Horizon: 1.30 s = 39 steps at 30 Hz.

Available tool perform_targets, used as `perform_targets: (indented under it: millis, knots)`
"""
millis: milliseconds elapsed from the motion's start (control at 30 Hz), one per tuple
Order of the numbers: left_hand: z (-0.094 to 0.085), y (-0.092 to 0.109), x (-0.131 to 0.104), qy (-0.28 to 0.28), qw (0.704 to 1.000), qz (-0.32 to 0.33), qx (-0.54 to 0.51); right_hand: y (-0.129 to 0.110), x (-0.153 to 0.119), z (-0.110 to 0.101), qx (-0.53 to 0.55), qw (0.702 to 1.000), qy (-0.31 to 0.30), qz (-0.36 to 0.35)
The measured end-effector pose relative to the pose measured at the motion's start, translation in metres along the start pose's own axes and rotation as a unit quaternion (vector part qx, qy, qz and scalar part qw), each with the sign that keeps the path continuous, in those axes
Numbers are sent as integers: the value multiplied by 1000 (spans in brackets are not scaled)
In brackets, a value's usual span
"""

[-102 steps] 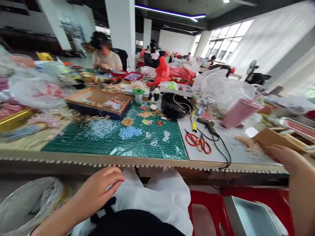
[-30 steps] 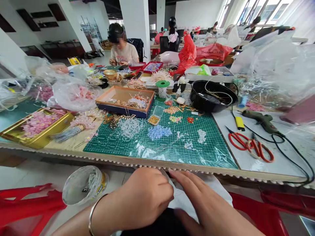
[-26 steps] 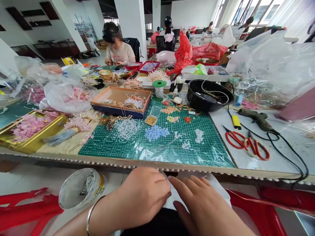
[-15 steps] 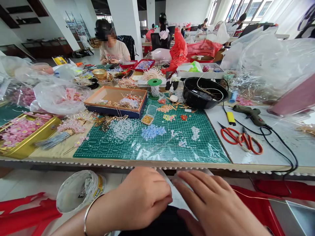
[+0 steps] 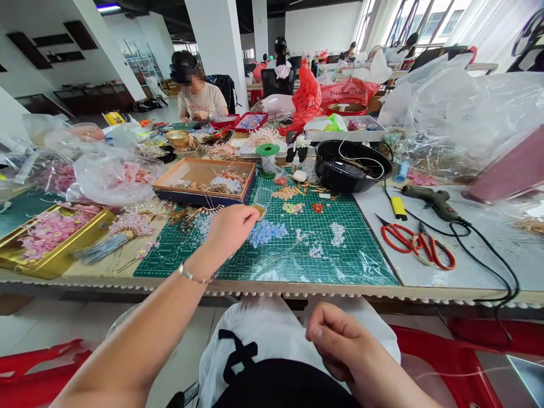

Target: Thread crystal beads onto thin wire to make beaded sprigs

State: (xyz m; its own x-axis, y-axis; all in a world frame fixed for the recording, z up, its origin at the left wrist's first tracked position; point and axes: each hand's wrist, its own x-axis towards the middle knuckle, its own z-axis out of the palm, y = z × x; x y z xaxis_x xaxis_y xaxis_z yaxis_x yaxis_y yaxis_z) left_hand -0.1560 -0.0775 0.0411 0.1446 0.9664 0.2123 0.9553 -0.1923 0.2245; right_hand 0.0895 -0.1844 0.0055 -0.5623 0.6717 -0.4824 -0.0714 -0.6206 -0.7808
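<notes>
My left hand (image 5: 233, 228) reaches over the green cutting mat (image 5: 297, 266), its fingertips at the small clear box of gold beads (image 5: 260, 211). Its fingers are pinched together, and what they hold, if anything, is hidden. Just right of it lie blue flower pieces (image 5: 267, 233); clear pieces (image 5: 199, 225) lie partly behind the hand. My right hand (image 5: 335, 340) is above my lap, in front of the table edge, with its fingers curled closed; anything inside is too small to make out.
A shallow box (image 5: 204, 180) stands behind the mat, with a green spool (image 5: 267, 150) and black bowl (image 5: 353, 167) nearby. Red-handled pliers (image 5: 431, 249) and a glue gun (image 5: 436, 201) lie right. Pink flowers fill a gold tin (image 5: 55, 255) left. A person (image 5: 202, 96) sits across.
My left hand has moved from above my lap forward to the bead box. My right hand has drawn slightly down, and its spread fingers have curled closed. The view has shifted slightly.
</notes>
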Motion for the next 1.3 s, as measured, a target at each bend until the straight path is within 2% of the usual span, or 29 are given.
perform_targets:
  millis: [133,267,433,567,700,833,900,967,1000,1067,1100,1133,1167,1233,1267,1300]
  knots:
    - [20,-24,53,-51,997,17,50,0,-2,2,75,995,-65,32]
    - [42,-32,76,-106,990,27,89,2,-1,0,110,990,-66,55]
    - [54,-42,82,-140,983,24,113,4,-2,-1,118,992,-48,14]
    - [54,-44,79,-128,987,10,101,2,-5,0,88,995,-48,17]
    - [47,-41,76,-97,994,-16,54,2,-8,0,57,997,-49,16]
    - [31,-31,72,-57,997,-41,-37,4,-10,-1,31,999,-36,13]
    - [22,-17,61,-35,992,-53,-107,3,-13,-1,-36,999,0,-29]
    - [16,6,38,-29,980,-61,-189,-1,-19,-2,-144,980,69,-117]
    - [15,21,22,-36,970,-62,-232,-3,-23,-2,-202,957,109,-180]
    - [15,52,-14,-67,947,-59,-308,-10,-32,0,-299,878,182,-327]
    - [16,67,-33,-92,924,-59,-367,-14,-37,2,-339,828,205,-397]
    - [17,81,-50,-137,831,-86,-532,-17,-41,4,-373,779,217,-455]
    - [18,93,-66,-179,719,-117,-661,-20,-44,7,-405,738,215,-495]
    - [17,109,-88,-215,552,-169,-788,-24,-48,13,-446,689,196,-536]
    - [15,114,-95,-225,498,-187,-816,-24,-49,16,-457,678,184,-545]
    - [14,116,-100,-230,467,-198,-831,-23,-50,19,-464,672,175,-550]
